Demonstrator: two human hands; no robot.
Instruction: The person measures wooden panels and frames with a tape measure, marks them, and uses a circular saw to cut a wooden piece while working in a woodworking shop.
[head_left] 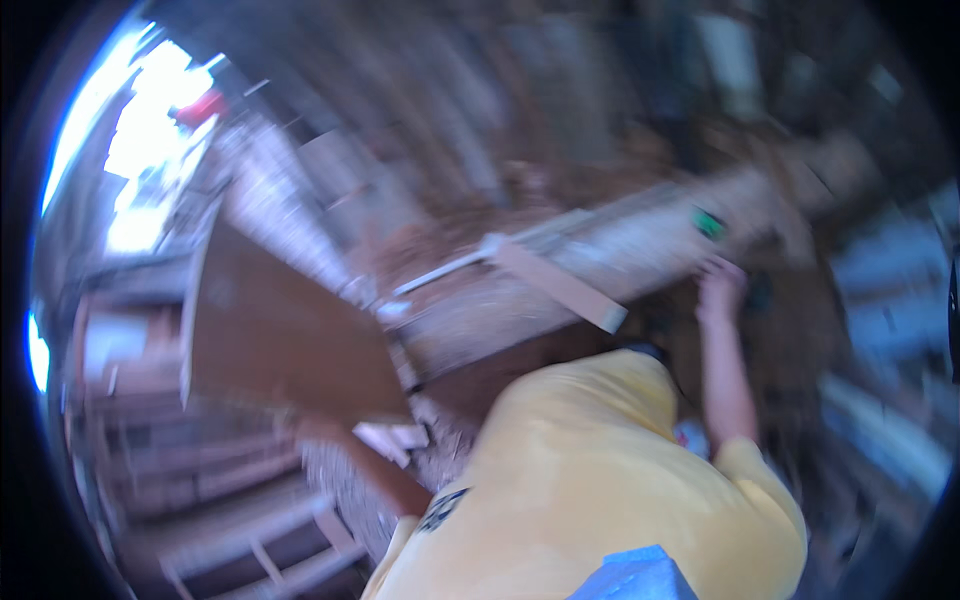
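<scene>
A large brown wooden board (290,330) is raised at my left side, tilted, with its broad flat face toward me. My left hand (312,428) grips it at the lower edge, the fingers partly hidden and blurred. To the right, my right hand (722,290) is at the near edge of a long wooden bench (650,235). Motion smears its fingers, and I cannot make out anything in them. Just beyond that hand, a small green object (709,223) sits on the bench, its kind too blurred to tell.
A narrow wooden strip (560,284) lies slanted across the bench, its end past the near edge. Beside it is a long pale rod (440,270). Blurred planks (420,110) stand behind. Wooden frames (250,530) are at lower left, with pale boards (890,430) at right.
</scene>
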